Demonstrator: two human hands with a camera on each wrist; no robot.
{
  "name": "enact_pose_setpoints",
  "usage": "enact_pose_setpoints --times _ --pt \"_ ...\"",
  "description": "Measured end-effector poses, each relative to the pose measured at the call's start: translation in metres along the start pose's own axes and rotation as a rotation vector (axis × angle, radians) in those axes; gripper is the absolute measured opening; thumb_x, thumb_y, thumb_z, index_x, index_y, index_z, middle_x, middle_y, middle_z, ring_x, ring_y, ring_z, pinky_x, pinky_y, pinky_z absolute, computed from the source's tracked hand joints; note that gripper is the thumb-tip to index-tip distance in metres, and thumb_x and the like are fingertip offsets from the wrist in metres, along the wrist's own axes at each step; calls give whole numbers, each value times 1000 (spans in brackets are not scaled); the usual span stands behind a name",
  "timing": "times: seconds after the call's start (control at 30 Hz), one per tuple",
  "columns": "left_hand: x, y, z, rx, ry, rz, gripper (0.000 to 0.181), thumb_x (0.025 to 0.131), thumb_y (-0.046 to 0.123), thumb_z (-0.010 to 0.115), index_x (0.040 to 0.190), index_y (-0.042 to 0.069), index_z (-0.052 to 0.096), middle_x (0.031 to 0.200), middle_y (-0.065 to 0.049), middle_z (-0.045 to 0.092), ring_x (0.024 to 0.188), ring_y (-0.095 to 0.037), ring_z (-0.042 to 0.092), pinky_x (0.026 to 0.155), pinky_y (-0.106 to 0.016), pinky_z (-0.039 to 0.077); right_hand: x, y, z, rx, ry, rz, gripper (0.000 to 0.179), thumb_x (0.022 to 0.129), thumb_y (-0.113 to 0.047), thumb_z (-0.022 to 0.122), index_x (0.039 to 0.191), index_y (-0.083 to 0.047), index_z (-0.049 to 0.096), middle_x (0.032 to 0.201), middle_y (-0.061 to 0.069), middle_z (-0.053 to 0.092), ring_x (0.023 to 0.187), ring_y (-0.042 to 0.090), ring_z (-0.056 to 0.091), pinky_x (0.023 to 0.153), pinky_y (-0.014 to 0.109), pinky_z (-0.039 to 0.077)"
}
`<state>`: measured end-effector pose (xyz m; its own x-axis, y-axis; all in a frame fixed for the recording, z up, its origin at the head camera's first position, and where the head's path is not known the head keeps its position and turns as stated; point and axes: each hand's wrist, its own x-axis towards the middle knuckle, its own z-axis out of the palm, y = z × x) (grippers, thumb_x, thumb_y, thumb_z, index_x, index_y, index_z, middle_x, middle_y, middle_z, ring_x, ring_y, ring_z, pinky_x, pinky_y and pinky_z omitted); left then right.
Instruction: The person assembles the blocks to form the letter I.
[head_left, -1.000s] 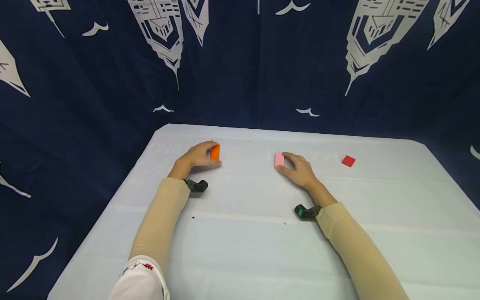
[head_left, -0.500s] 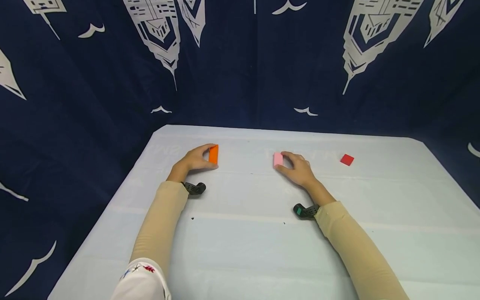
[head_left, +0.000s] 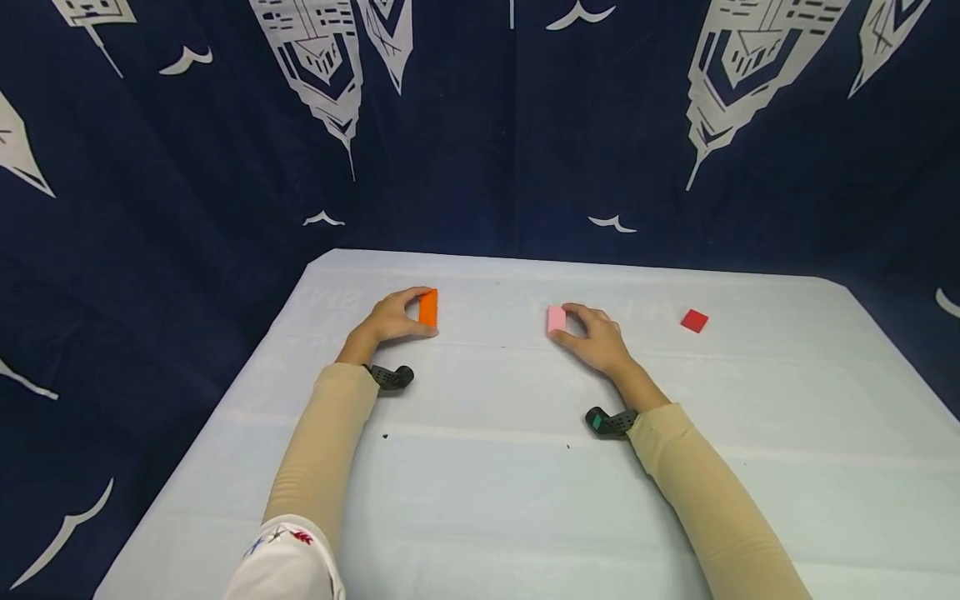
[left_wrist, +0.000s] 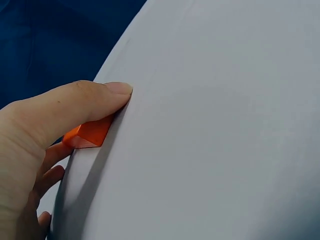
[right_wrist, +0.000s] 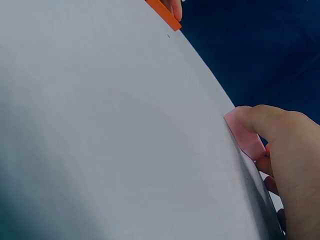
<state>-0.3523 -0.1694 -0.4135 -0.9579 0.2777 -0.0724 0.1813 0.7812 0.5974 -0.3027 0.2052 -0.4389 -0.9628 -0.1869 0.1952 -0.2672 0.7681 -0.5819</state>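
Observation:
Between thumb and fingers, my left hand (head_left: 390, 317) pinches an orange block (head_left: 428, 308) toward the back left of the table. In the left wrist view the thumb covers much of that orange block (left_wrist: 90, 134), whose near end shows under it. To the right, my right hand (head_left: 597, 340) pinches a pink block (head_left: 556, 320) by its ends. The right wrist view shows the thumb lying over the pink block (right_wrist: 245, 134), close to the tabletop. A gap of table separates the two blocks.
A flat red square (head_left: 694, 321) lies on the white table (head_left: 480, 483) right of my right hand. Behind the table hangs a dark blue curtain (head_left: 465, 183) with white prints. Each wrist wears a black camera mount (head_left: 392, 377). Small dark specks dot the cloth.
My left hand has shifted very slightly toward me with the orange block, which now shows more of its face. The right hand and pink block stay nearly in place.

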Motion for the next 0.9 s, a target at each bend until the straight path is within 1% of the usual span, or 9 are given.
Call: enact_pose_setpoints --times 0.17,0.43,0.73,0.9 --pt "-1 -1 5 -26 37 10 87 73 38 84 147 21 42 153 -10 37 141 -30 30 114 -51 23 0 1 1 -3 0 -1 65 92 -43 64 141 -5 48 143 20 48 133 39 38 106 57 24" --pt "-2 1 11 -38 91 57 88 70 38 86 146 19 44 150 -10 40 139 -31 32 114 -49 25 0 2 1 4 4 -5 64 91 -42 64 141 -5 48 143 20 48 134 40 37 107 58 23" --pt "-8 7 14 -37 118 115 87 69 39 87 144 18 47 148 -9 44 137 -31 36 113 -48 26 0 0 1 3 2 -1 64 91 -41 64 141 -5 48 143 20 48 134 39 37 107 58 23" --pt "-11 9 17 -37 106 144 87 69 39 87 144 16 48 147 -10 45 137 -29 37 113 -46 27 0 1 0 -1 -4 3 64 91 -41 64 142 -5 47 144 20 47 134 39 37 108 58 23"
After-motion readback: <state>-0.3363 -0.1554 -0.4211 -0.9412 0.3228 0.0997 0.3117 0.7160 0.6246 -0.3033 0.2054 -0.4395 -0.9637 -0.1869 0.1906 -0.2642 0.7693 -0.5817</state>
